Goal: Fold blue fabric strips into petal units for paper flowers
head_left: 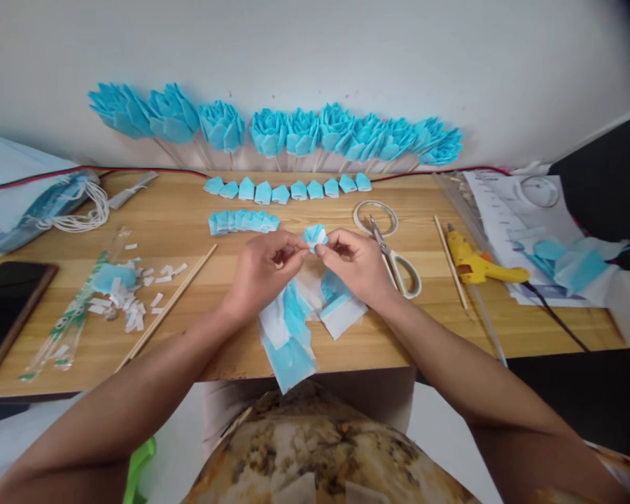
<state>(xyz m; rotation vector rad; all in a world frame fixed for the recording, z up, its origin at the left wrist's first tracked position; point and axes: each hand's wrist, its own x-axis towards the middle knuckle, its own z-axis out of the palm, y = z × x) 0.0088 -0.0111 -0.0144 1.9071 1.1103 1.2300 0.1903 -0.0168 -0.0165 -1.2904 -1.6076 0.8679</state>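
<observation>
Between my left hand (pixel 267 269) and my right hand (pixel 355 262) is a small folded blue-and-white petal (pixel 315 236), pinched at its lower edge by the thumb and fingers of both. Below my hands lie blue-and-white fabric pieces (pixel 288 343), one hanging past the table's front edge. Beyond my fingers sits a row of overlapping blue petals (pixel 244 221), with a line of separate folded petals (pixel 281 192) behind it. White-handled scissors (pixel 393 264) lie just right of my right hand, their blades across a roll of tape (pixel 376 217).
Several blue fabric flowers (pixel 303 133) on sticks lean against the wall. On the right are a yellow glue gun (pixel 472 262), a wooden stick (pixel 451 262) and papers (pixel 514 210). Leftward lie a phone (pixel 13 311), white scraps (pixel 131 308), another stick (pixel 168 304) and white cord (pixel 87 210).
</observation>
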